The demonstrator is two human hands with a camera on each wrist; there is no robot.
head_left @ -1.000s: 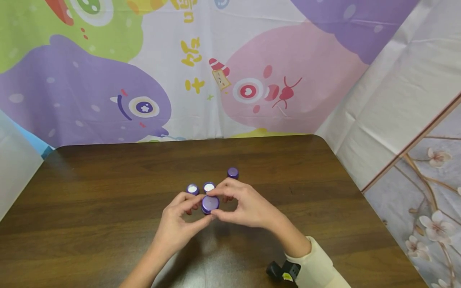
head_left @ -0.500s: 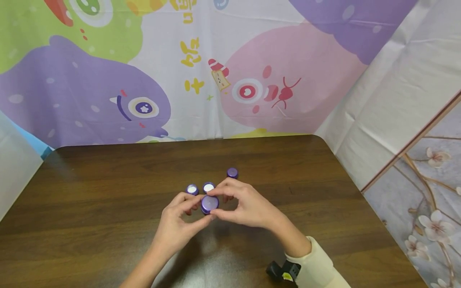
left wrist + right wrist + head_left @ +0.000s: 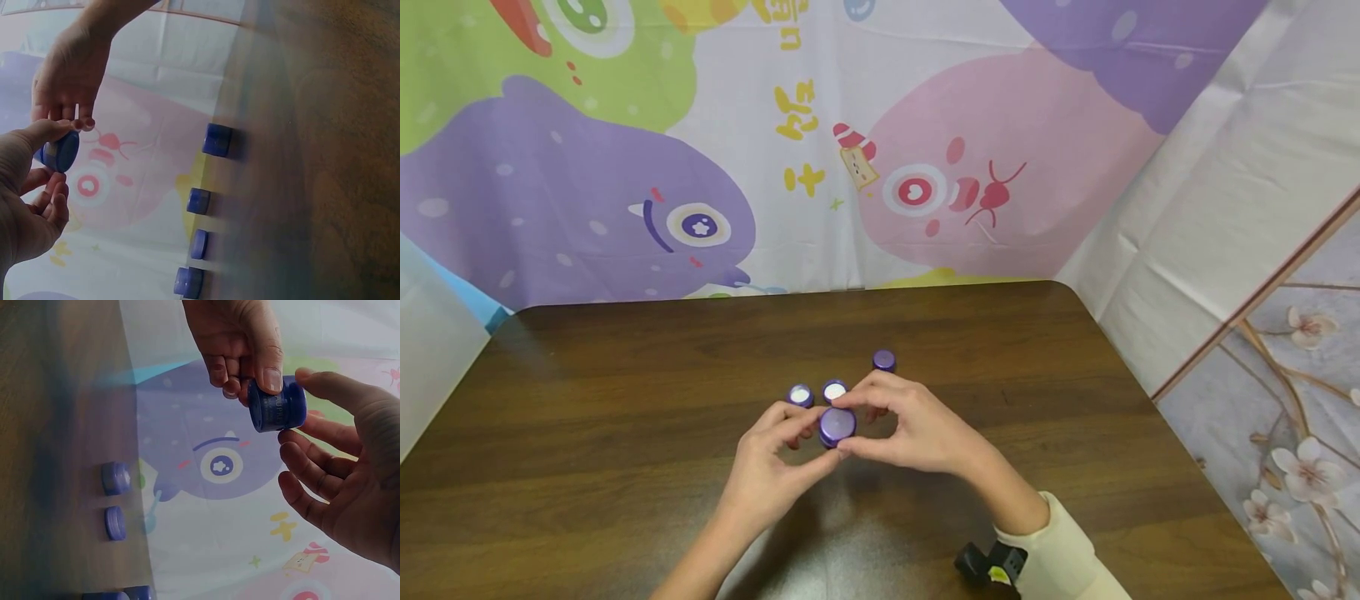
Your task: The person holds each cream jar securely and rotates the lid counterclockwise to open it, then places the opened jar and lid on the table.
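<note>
A small purple screw-top jar (image 3: 837, 425) is held upright above the table between both hands. My left hand (image 3: 767, 462) grips its lower, lettered body, the thumb pressing the side in the right wrist view. My right hand (image 3: 917, 429) pinches the lid at the top between thumb and fingers. Just behind them on the table stand an opened small jar (image 3: 801, 395) with a pale inside and a flat purple lid (image 3: 835, 390), white face up. A closed purple jar (image 3: 883, 360) is farther right. Another, larger purple piece (image 3: 217, 139) appears in the left wrist view, hidden from the head view.
The brown wooden table (image 3: 625, 400) extends around the hands. A cartoon-printed cloth (image 3: 805, 233) hangs behind its far edge, and a flower-patterned panel (image 3: 1300, 417) is at the right. A black device (image 3: 992, 565) sits at the right wrist by the cream sleeve (image 3: 1060, 550).
Almost nothing moves. Both hands stay on the jar in the same place, and the pieces on the table have not shifted.
</note>
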